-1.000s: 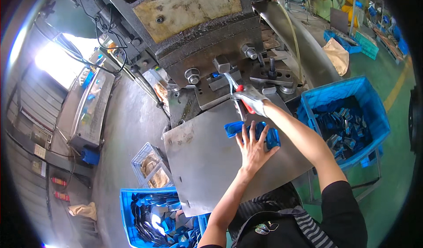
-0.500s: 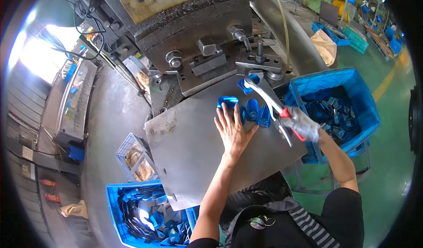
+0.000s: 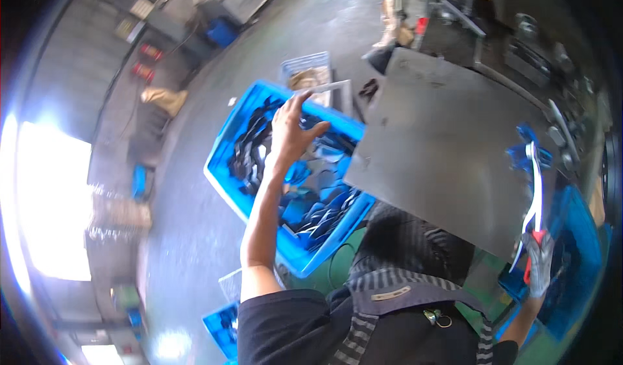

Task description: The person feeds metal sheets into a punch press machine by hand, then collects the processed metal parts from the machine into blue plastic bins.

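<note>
My left hand (image 3: 292,130) hovers over a blue plastic crate (image 3: 339,120) to the left of the metal table, fingers apart and with nothing visible in them. Thin blue and dark sheet pieces (image 3: 311,206) fill that crate. Wearing a grey glove, my right hand (image 3: 541,264) grips red-handled locking pliers (image 3: 537,193) at the table's right side. By the pliers' long silver tip lie glossy blue formed parts (image 3: 519,158); blur hides whether the tip clamps one.
The grey metal table (image 3: 441,151) reaches toward blurred machine parts (image 3: 532,60) at the far right. Another blue crate (image 3: 574,255) stands beside my right hand. Behind the left crate is a pale basket (image 3: 305,63); a smaller blue crate (image 3: 222,329) sits at lower left.
The view has swung left. My left hand has left the blue parts on the table and moved over the left crate. My right hand still holds the pliers.
</note>
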A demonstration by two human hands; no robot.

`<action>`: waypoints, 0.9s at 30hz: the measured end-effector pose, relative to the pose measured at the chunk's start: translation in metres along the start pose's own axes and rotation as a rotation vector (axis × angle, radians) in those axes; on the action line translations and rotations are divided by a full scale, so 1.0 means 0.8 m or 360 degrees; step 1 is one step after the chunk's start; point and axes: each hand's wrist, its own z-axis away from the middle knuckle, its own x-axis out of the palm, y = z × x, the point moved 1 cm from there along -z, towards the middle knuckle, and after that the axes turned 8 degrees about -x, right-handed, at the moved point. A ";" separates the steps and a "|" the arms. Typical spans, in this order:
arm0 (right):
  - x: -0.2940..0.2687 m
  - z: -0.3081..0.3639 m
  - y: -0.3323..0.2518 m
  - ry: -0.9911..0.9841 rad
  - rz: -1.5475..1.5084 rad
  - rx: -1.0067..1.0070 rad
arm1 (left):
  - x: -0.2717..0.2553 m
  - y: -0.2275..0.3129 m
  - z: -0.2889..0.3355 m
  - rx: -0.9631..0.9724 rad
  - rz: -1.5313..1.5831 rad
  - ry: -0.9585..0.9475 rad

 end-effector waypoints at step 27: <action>0.606 -0.142 -0.062 -0.1332 0.1133 -0.2001 | 0.006 -0.173 0.152 0.0348 -0.0729 -0.0702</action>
